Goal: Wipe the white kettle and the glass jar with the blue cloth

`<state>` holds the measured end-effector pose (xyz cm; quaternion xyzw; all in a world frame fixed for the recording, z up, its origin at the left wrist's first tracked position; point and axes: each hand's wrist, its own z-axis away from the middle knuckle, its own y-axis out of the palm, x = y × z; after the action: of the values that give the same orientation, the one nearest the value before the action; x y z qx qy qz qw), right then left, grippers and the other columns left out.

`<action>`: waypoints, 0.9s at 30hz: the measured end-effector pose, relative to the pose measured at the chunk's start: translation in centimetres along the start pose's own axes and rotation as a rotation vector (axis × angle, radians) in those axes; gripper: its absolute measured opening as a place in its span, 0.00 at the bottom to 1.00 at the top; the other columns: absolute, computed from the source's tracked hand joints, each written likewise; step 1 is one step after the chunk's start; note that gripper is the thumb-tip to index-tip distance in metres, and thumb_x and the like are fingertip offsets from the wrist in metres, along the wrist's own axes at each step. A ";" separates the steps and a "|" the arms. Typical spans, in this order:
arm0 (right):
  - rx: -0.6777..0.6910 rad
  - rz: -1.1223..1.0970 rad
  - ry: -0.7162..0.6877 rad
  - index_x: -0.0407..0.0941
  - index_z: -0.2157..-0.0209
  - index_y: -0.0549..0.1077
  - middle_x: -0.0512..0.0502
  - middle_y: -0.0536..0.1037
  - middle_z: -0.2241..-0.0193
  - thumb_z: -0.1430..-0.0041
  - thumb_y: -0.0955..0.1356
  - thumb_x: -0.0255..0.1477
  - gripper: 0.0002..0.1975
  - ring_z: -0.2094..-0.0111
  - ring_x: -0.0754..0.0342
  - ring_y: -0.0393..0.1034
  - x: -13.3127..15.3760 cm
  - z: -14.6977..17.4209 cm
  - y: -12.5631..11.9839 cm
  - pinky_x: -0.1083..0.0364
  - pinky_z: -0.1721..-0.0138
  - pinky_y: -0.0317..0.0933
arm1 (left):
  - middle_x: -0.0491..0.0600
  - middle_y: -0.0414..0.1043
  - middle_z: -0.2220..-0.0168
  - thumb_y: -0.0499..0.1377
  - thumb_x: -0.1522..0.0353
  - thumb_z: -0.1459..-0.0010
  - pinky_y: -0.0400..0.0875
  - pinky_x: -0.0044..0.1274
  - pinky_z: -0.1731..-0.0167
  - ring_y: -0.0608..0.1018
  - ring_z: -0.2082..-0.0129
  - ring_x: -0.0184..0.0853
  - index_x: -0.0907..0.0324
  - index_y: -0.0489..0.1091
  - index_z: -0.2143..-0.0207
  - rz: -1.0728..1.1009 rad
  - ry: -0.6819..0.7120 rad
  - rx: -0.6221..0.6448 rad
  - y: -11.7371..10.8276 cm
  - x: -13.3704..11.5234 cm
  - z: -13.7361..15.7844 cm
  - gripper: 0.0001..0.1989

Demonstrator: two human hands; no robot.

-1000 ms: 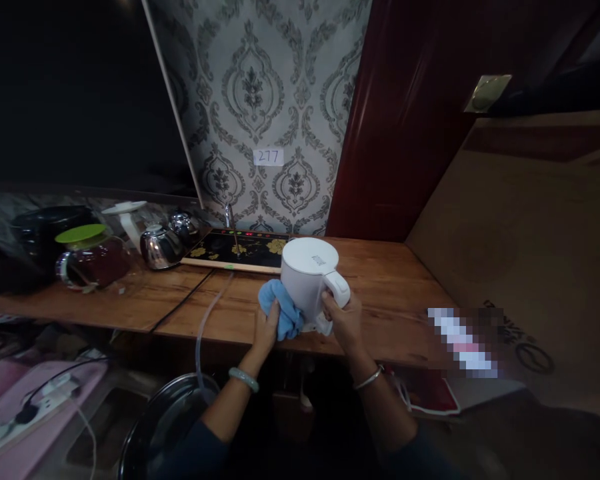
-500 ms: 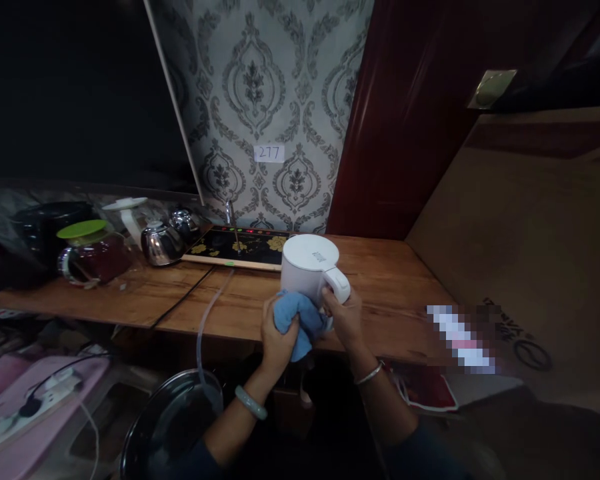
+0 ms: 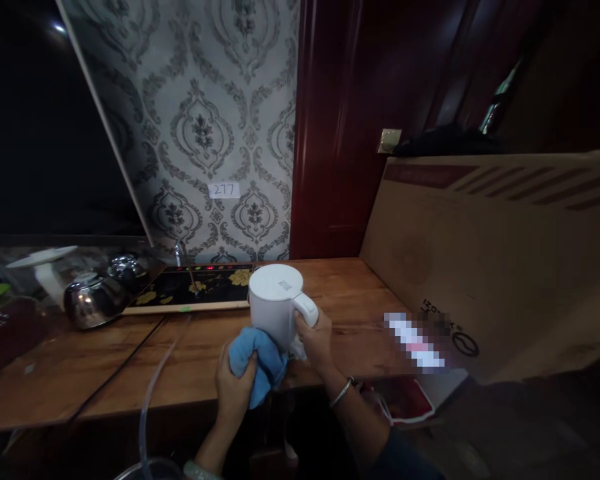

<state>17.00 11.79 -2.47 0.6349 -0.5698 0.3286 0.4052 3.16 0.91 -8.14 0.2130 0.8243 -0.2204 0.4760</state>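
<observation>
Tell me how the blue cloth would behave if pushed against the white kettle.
The blue cloth is probably floppy: it bunches into soft folds in the left hand. Pushed against the white kettle, it would likely bend to the rounded side. Its loose lower end would probably swing.

A brown wooden table (image 3: 340, 293) with visible grain carries a black panel (image 3: 220, 283) patterned with gold flowers and edged in pale wood along its front. Left of the panel stand a shiny metal kettle (image 3: 93, 300) and a green-lidded jug (image 3: 7, 327). A black cord (image 3: 130, 355) and a clear tube (image 3: 155, 375) run across the wood to its front edge.
</observation>
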 end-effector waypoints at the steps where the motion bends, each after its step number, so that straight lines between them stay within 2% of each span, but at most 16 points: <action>1: -0.009 0.008 -0.005 0.41 0.66 0.78 0.46 0.80 0.73 0.50 0.70 0.38 0.15 0.72 0.51 0.73 -0.2 -0.4 -0.2 0.54 0.70 0.69 | 0.53 0.76 0.64 0.62 0.56 0.51 0.74 0.37 0.52 0.79 0.58 0.45 0.59 0.72 0.61 -0.005 -0.006 0.003 -0.1 0.3 -0.1 0.20; 7: -0.089 0.096 -0.042 0.41 0.66 0.79 0.45 0.81 0.73 0.51 0.69 0.38 0.16 0.72 0.50 0.74 -2.2 -3.6 -2.3 0.54 0.71 0.69 | 0.54 0.79 0.66 0.62 0.53 0.54 0.77 0.37 0.58 0.81 0.64 0.45 0.60 0.74 0.65 -0.020 -0.026 0.100 0.0 1.5 -0.9 0.21; 13: -0.160 0.204 -0.038 0.41 0.66 0.79 0.44 0.81 0.74 0.52 0.69 0.39 0.17 0.72 0.48 0.74 -5.0 -8.5 -5.1 0.53 0.70 0.69 | 0.53 0.79 0.70 0.62 0.50 0.55 0.78 0.37 0.62 0.81 0.67 0.46 0.59 0.74 0.68 -0.035 -0.071 0.172 0.5 1.6 -1.2 0.21; 20: -0.252 0.280 -0.046 0.42 0.67 0.79 0.40 0.83 0.67 0.54 0.67 0.39 0.17 0.66 0.44 0.76 -7.6 -15.2 -8.4 0.49 0.63 0.69 | 0.54 0.79 0.73 0.62 0.45 0.57 0.79 0.39 0.62 0.81 0.68 0.49 0.59 0.74 0.72 -0.070 -0.106 0.153 0.0 2.4 -1.1 0.25; 24: -0.304 0.305 -0.064 0.43 0.69 0.78 0.41 0.83 0.69 0.56 0.67 0.39 0.16 0.66 0.44 0.76 -9.3 -18.9 -9.9 0.49 0.62 0.68 | 0.55 0.79 0.72 0.62 0.43 0.58 0.79 0.39 0.65 0.82 0.68 0.51 0.59 0.76 0.72 -0.102 -0.149 0.128 0.0 4.0 -0.9 0.28; 27: -0.340 0.320 -0.074 0.43 0.69 0.78 0.42 0.83 0.70 0.57 0.67 0.39 0.16 0.68 0.45 0.75 -10.4 -21.4 -10.7 0.50 0.63 0.67 | 0.54 0.80 0.72 0.64 0.44 0.60 0.80 0.39 0.65 0.82 0.64 0.53 0.56 0.76 0.71 -0.081 -0.139 0.065 0.3 4.7 -0.6 0.26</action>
<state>27.17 35.83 -3.38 0.4706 -0.7248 0.2646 0.4280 0.78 2.12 -12.05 0.1791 0.7896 -0.2805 0.5156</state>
